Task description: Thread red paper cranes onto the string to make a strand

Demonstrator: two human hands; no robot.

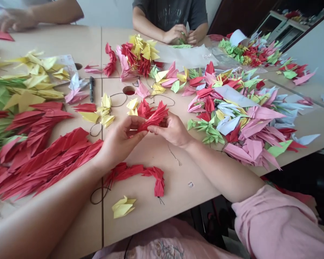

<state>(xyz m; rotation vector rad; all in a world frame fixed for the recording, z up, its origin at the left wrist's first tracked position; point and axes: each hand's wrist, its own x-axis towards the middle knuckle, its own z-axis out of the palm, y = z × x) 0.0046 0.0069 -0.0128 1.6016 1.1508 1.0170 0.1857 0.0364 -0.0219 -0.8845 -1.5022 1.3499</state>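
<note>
1. Head view: the left hand (121,138) and the right hand (172,129) meet above the table (156,212), both pinched narrow on one red paper crane (153,118) held just off the surface.
2. The step in hand looks like threading the crane onto a cord — I judge it goes best with the left fingers steadying the body while the right works lightly at the wing end, so the folds are not crushed.
3. A dark thread (98,192) trails from the finished red crane string (136,172) lying just below the hands; keeping it slack should avoid tearing paper.
4. A loose yellow crane (122,207) lies near the table's front edge.
5. Containers: only a small round cup (129,90) beyond the hands — its inside shows red, contents unclear.
</note>
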